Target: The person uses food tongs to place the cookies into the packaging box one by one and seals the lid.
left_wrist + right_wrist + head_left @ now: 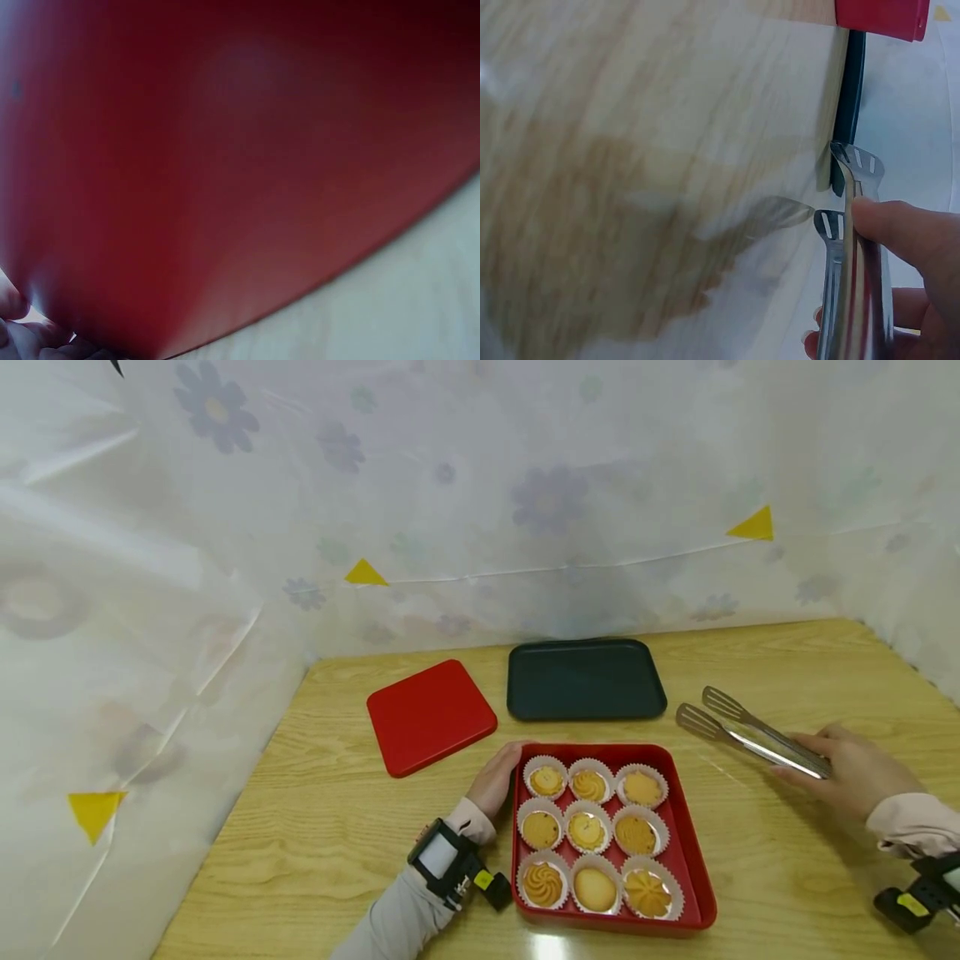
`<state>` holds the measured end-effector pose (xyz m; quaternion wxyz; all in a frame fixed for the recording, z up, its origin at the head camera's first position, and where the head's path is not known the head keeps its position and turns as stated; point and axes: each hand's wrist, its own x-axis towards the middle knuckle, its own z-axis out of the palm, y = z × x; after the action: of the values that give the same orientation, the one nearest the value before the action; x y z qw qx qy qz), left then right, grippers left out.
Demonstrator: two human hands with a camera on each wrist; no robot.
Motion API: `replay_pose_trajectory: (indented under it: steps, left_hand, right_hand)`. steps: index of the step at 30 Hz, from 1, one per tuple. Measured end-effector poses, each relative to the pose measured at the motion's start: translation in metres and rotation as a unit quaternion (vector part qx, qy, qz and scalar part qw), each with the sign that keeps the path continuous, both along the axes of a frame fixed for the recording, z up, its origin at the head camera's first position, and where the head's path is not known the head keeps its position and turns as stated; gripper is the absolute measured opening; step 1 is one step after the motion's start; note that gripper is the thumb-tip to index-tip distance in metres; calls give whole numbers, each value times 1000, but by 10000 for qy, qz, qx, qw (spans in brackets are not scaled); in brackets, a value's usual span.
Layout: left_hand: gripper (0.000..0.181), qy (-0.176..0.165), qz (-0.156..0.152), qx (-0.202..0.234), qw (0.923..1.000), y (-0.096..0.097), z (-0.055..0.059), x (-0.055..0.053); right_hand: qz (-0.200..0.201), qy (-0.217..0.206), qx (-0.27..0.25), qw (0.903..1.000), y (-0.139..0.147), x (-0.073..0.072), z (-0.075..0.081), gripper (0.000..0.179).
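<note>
A square red box (703, 893) stands on the table with several cookies (595, 890) inside, each in a white paper cup. My left hand (497, 781) holds the box at its far left corner, with the fingers bent against it. In the left wrist view the red wall (225, 150) fills most of the picture, and fingers (45, 345) show at the lower left. To the right of the box, my right hand (855, 772) grips metal tongs (776, 750) near their back end. Their slotted tips are apart, with nothing between them, and point toward the dark tray.
Behind the box lies a dark green tray (585, 681). A red lid (431, 718) rests on the table (315, 827) to its left. Floral plastic sheeting (480, 485) hangs at the back and sides, with yellow triangles (366, 572) on it.
</note>
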<state>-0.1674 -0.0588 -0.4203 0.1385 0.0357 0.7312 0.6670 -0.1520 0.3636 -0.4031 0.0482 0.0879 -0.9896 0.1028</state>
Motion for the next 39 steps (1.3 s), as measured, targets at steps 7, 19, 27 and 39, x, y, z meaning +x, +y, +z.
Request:
replay_pose_trajectory:
  steps: [7, 19, 27, 39]
  left_hand:
    - [42, 7, 9, -73, 10000, 0, -1, -1]
    - [42, 7, 31, -166, 9999, 0, 1, 0]
    - [49, -244, 199, 600, 9977, -13, 4, -5]
    - [57, 360, 1028, 352, 9934, -118, 31, -31]
  right_hand:
    - [88, -235, 184, 9995, 0, -6, -1, 77]
    - [227, -1085, 432, 9929, -7, -17, 12, 85]
    - [228, -980, 797, 9917, -32, -36, 50, 92]
    - [1305, -841, -408, 9870, -135, -115, 98, 72]
